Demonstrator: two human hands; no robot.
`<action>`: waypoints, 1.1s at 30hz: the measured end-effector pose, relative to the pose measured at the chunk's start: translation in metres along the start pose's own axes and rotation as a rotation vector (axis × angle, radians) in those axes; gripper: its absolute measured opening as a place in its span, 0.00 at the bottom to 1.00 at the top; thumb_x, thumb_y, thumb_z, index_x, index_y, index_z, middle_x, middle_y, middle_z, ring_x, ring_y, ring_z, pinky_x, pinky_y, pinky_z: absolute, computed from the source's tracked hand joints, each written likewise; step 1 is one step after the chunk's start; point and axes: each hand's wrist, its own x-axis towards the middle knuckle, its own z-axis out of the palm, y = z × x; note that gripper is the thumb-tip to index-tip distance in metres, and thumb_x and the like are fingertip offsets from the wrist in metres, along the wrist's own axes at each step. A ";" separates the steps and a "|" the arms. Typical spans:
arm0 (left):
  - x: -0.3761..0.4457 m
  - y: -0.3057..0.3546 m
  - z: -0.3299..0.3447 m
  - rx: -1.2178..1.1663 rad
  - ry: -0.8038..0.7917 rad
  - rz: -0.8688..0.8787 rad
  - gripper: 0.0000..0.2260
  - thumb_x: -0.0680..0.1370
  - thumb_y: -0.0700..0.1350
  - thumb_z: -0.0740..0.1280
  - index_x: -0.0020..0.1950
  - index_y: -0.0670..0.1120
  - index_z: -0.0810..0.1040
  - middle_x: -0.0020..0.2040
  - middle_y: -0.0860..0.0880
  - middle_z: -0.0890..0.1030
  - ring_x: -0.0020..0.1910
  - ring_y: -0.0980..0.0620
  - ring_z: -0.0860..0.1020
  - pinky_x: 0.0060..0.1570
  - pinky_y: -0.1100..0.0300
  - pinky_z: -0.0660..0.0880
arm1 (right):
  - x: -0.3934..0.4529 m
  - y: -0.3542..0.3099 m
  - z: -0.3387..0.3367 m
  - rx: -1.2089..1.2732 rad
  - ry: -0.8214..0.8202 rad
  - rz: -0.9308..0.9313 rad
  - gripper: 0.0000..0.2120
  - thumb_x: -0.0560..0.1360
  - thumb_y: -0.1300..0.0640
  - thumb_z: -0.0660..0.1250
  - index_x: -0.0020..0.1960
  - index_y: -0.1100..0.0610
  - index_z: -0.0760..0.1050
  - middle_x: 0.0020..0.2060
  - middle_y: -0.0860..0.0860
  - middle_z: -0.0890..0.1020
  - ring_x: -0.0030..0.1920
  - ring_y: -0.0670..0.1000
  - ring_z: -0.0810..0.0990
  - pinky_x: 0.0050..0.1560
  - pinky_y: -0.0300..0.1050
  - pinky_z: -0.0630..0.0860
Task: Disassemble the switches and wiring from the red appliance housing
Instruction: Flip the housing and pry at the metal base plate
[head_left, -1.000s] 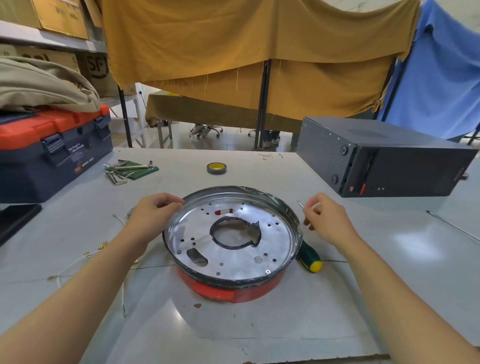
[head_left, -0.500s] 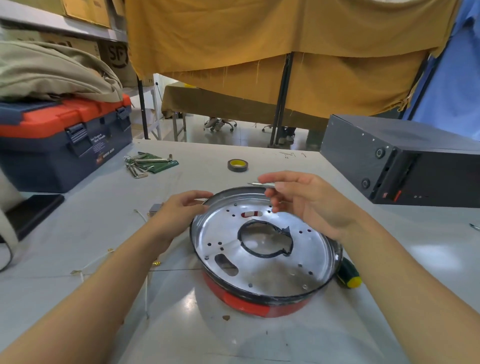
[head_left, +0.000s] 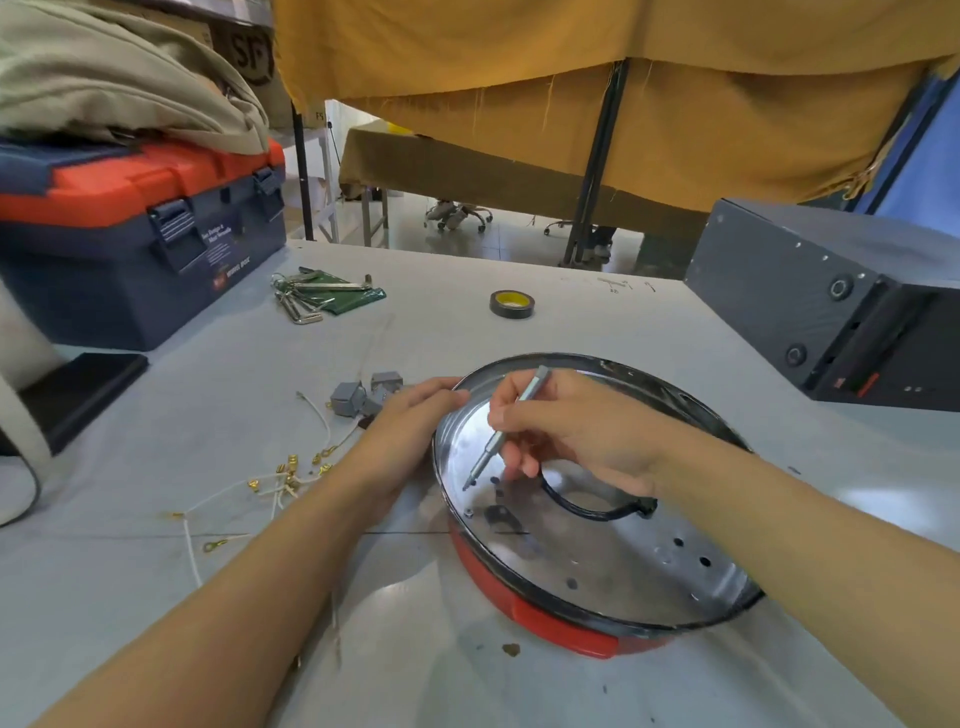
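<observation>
The housing (head_left: 545, 618) sits on the counter (head_left: 415, 675), with the switches (head_left: 363, 397) and loose wires (head_left: 260, 493) to its left. Behind it lies the tape roll (head_left: 511, 304); far left behind, the toolbox (head_left: 140, 249); right behind, the box (head_left: 831, 306).

A workshop or repair bench: on the grey desk (head_left: 519, 260), a blue-and-orange toolbox (head_left: 140, 244) sits at ten o'clock with hex keys (head_left: 311, 299) beside it, a tape roll (head_left: 511, 304) at twelve, and loose terminal wires (head_left: 260, 488) at nine; cloth-draped frames (head_left: 571, 78) stand behind.

"SF" printed on cardboard box (head_left: 253, 52), toolbox (head_left: 130, 249) label unreadable
</observation>
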 end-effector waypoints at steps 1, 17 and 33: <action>0.000 0.000 0.001 -0.012 -0.009 0.007 0.07 0.78 0.40 0.61 0.47 0.43 0.80 0.41 0.42 0.80 0.40 0.48 0.77 0.42 0.57 0.73 | 0.000 0.004 0.001 -0.002 -0.003 0.002 0.07 0.78 0.64 0.62 0.42 0.59 0.72 0.28 0.55 0.77 0.28 0.50 0.73 0.33 0.39 0.73; -0.001 0.003 0.005 -0.006 0.052 -0.045 0.07 0.78 0.41 0.61 0.41 0.46 0.75 0.43 0.42 0.73 0.39 0.49 0.73 0.28 0.68 0.71 | -0.001 0.008 0.002 -0.112 -0.048 -0.061 0.08 0.79 0.63 0.62 0.41 0.57 0.71 0.26 0.52 0.77 0.27 0.48 0.72 0.32 0.37 0.72; -0.004 0.009 0.007 0.046 0.016 -0.030 0.15 0.78 0.39 0.59 0.55 0.26 0.68 0.48 0.34 0.73 0.45 0.43 0.69 0.46 0.49 0.64 | -0.007 -0.010 0.010 -0.380 -0.016 -0.192 0.09 0.75 0.63 0.69 0.38 0.60 0.72 0.21 0.48 0.74 0.22 0.45 0.72 0.27 0.37 0.71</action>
